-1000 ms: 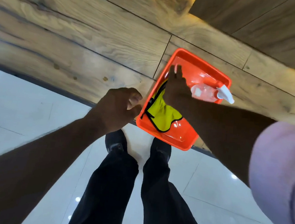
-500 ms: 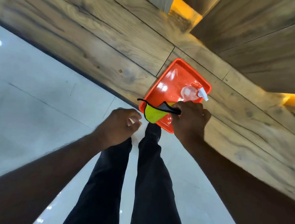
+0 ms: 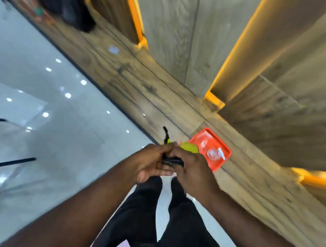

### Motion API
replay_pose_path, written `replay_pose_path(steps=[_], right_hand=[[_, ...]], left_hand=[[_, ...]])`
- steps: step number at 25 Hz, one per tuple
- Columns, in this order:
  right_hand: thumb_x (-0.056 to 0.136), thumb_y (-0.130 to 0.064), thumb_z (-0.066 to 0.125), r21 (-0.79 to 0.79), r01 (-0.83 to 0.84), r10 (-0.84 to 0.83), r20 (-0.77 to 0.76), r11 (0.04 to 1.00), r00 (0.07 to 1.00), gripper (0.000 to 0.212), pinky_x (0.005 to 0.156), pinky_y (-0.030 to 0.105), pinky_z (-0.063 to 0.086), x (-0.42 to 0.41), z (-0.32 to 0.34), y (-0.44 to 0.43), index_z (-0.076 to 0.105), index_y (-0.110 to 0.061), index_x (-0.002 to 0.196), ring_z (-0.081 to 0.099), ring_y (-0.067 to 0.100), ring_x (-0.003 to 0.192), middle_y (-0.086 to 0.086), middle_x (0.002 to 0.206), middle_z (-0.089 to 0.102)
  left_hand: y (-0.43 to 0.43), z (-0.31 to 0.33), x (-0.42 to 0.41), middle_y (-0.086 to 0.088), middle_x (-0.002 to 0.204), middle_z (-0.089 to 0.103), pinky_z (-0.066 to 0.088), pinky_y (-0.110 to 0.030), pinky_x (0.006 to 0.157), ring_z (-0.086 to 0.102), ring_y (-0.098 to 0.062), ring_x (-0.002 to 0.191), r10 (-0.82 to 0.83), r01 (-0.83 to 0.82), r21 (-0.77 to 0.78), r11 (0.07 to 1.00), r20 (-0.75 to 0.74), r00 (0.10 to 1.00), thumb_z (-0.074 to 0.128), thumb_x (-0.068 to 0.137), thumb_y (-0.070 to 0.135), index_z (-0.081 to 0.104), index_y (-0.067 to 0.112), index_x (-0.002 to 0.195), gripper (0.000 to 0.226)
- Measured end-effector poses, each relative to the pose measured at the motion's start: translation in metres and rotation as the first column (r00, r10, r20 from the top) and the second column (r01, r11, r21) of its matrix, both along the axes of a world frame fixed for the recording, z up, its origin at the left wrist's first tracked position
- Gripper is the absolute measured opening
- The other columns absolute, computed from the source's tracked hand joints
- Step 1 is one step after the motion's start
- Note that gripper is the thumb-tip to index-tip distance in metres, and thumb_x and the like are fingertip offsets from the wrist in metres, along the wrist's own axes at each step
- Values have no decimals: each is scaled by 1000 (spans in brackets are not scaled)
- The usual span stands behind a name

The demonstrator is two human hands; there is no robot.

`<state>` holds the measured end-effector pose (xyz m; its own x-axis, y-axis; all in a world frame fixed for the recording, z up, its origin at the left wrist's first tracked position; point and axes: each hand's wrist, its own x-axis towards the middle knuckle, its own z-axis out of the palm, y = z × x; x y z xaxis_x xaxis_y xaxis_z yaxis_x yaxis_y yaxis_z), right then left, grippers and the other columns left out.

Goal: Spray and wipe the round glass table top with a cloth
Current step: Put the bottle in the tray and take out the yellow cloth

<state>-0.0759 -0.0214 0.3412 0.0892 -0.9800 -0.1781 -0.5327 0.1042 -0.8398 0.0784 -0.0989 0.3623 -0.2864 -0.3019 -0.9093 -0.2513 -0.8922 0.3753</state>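
The cloth [image 3: 189,147] has left the tray [image 3: 217,166]; the left hand [image 3: 151,166] and right hand [image 3: 196,175] both curl fingers round it. The spray bottle [image 3: 214,154] lies in the tray, nearer the right hand.

The spray bottle [image 3: 214,154] lies in the tray [image 3: 200,139], which sits on the ledge [image 3: 141,86]. The cloth [image 3: 190,146] is held between the left hand [image 3: 151,161] and the right hand [image 3: 195,173], just before the tray.

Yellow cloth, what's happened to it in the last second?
The right hand lifted the yellow cloth out of the orange tray and toward the body; the left hand, empty before, has joined it, so both now grip the cloth. The spray bottle stayed lying in the tray.
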Motion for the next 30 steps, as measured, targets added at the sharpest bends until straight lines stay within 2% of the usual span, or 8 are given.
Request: replay_pose_path(steps=[3,6,11,15,19,22,26,30], right_hand=[[82,1,69,-242,-222,211,-69,945,975,43,68,41,62,44,45,-8,76,-28,113,77,29,83,1,101,83],[90,-14,72,-327,-371,360,-93,869,928,31,63,44,62,100,79,-8,75,-31,116,78,31,81,1,99,83],[94,-51,74,-207,-598,619,50,774,784,32,86,34,64,218,125,-2,73,-38,123,77,-1,96,-16,105,82],[95,-30,84,-393,-510,597,139,765,790,36,84,26,65,363,169,-40,73,-36,128,73,0,111,-16,121,77],[97,-40,80,-422,-789,838,-112,446,534,60,109,25,54,520,216,-42,58,-36,152,60,-2,132,-20,148,64],[92,-34,87,-385,-890,945,-111,245,308,36,104,43,58,624,238,-15,74,-36,125,72,5,115,-16,120,78],[77,-25,93,-405,-846,930,31,346,365,25,83,53,62,721,230,-3,71,-32,85,75,16,85,-10,82,75],[82,19,74,-253,-803,798,459,539,391,49,80,43,56,812,218,-21,77,-30,83,71,17,84,-10,83,77]], left_hand=[[6,41,52,-23,96,71,65,-42,62,73,-31,74,339,-290,-220,932,235,911,71,89,2,63,-12,123,38],[15,85,129,-20,97,71,59,-34,47,71,-29,74,607,-465,-447,764,253,753,62,94,-5,66,4,108,17],[64,154,267,-15,110,77,61,-51,88,73,-34,105,742,-417,-723,551,195,641,70,98,15,75,33,87,21],[124,190,402,-2,110,81,56,-52,105,73,-28,112,721,-337,-811,478,144,677,73,97,23,82,33,108,17],[182,227,515,2,88,79,59,-43,92,73,-16,90,701,-168,-852,495,278,657,75,92,28,80,34,91,8],[226,250,592,-5,89,76,59,-43,86,72,-19,88,761,-144,-863,484,334,556,80,89,29,74,22,89,9],[288,260,676,-5,96,78,64,-41,78,74,-18,87,825,-280,-842,461,291,485,96,61,53,69,24,96,53],[336,250,755,-1,77,79,54,-26,65,73,-10,69,712,-206,-761,615,425,559,92,79,22,74,20,84,18]])
